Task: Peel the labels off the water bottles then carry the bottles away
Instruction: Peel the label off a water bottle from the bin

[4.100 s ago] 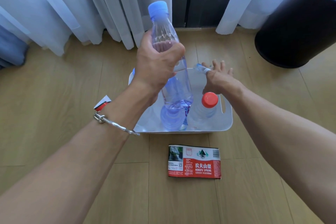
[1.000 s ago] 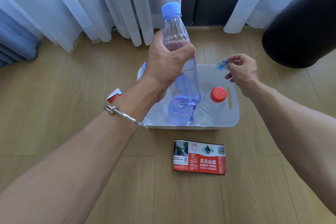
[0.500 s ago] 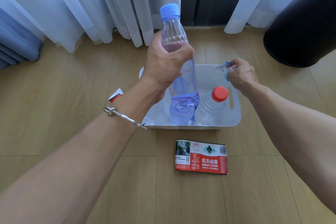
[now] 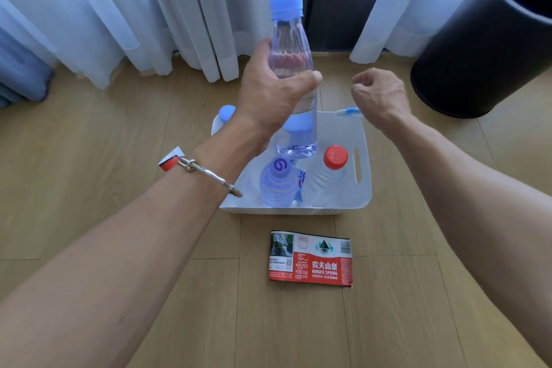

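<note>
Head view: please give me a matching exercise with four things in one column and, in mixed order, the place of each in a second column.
Things
1. unlabelled blue-capped bottle
2. red-capped bottle
3. red label
4. black bin

Places
A. flat on the floor, in front of the tub
B. in the left hand, above the tub
C. far right, near the curtain
D. in the tub, by its right wall

Pairs: 1-B, 2-D, 3-A, 4-C
</note>
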Action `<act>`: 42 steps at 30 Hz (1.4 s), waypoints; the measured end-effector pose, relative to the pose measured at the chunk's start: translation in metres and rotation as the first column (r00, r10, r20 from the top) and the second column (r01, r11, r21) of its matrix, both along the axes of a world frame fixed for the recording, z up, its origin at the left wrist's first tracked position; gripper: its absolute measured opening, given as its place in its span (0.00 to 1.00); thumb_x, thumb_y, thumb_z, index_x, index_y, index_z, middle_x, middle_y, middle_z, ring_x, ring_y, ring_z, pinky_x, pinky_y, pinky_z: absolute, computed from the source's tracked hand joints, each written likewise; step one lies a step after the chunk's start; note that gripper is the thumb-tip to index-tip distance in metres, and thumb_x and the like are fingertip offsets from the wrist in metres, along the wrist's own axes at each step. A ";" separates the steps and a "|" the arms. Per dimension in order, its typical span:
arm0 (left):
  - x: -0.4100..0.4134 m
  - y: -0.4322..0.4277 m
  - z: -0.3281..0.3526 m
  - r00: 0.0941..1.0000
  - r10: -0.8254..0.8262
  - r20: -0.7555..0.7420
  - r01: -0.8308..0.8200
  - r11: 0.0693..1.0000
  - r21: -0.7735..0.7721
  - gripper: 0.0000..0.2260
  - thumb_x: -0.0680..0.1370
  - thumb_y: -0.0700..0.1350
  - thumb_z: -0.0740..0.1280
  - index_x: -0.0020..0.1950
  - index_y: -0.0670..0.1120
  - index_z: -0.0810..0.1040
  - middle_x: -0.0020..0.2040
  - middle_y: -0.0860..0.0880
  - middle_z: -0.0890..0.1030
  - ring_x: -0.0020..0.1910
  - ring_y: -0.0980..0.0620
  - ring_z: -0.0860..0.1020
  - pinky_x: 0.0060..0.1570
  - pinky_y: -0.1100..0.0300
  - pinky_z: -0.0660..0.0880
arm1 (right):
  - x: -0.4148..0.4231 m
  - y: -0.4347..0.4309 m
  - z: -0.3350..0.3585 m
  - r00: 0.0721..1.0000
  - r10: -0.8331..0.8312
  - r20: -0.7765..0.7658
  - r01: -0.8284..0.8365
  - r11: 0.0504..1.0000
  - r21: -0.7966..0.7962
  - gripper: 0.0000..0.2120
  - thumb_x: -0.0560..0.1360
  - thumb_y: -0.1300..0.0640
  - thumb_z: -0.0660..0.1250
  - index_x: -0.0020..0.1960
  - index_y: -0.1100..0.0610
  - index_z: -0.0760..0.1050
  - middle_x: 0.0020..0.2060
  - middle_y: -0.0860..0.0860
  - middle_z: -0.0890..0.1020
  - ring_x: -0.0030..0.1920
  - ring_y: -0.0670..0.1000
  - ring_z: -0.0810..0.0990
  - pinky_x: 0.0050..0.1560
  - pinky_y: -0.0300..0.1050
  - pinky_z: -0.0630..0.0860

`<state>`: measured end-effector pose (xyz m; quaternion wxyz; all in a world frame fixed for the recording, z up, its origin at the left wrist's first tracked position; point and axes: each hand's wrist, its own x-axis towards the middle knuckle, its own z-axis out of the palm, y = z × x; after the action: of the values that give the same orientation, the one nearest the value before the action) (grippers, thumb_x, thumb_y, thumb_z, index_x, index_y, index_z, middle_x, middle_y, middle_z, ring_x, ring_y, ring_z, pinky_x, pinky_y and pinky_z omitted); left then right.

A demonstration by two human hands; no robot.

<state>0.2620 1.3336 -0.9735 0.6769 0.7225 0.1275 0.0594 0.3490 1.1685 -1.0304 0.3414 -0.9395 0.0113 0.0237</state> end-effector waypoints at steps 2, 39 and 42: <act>0.000 -0.003 -0.001 1.000 0.003 0.014 -0.004 1.000 0.031 0.24 0.67 0.45 0.73 0.61 0.48 0.72 0.49 0.52 0.78 0.49 0.52 0.80 0.51 0.47 0.81 | 0.001 0.002 0.004 1.000 0.022 0.017 -0.023 0.999 0.046 0.13 0.78 0.56 0.59 0.54 0.57 0.80 0.52 0.51 0.82 0.51 0.48 0.79 0.53 0.48 0.78; -0.016 0.039 -0.011 0.906 -0.063 -0.418 0.295 0.802 0.519 0.22 0.78 0.44 0.65 0.73 0.49 0.68 0.69 0.48 0.73 0.66 0.49 0.72 0.64 0.54 0.69 | -0.022 0.032 -0.007 0.900 0.321 -0.296 -0.384 0.904 -0.187 0.26 0.70 0.47 0.74 0.65 0.53 0.73 0.58 0.52 0.79 0.54 0.52 0.76 0.47 0.43 0.69; -0.018 0.040 -0.013 0.902 -0.065 -0.427 0.307 0.793 0.527 0.23 0.78 0.44 0.65 0.73 0.48 0.68 0.69 0.49 0.73 0.66 0.50 0.72 0.65 0.54 0.69 | -0.025 0.051 0.001 0.860 0.442 -0.256 -0.496 0.842 -0.213 0.29 0.72 0.46 0.73 0.70 0.51 0.71 0.62 0.52 0.78 0.60 0.53 0.76 0.54 0.45 0.72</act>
<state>0.2442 1.3739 -0.9863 0.3866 0.9005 0.1611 -0.1166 0.3244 1.2197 -1.0295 0.1905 -0.9440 -0.1832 0.1977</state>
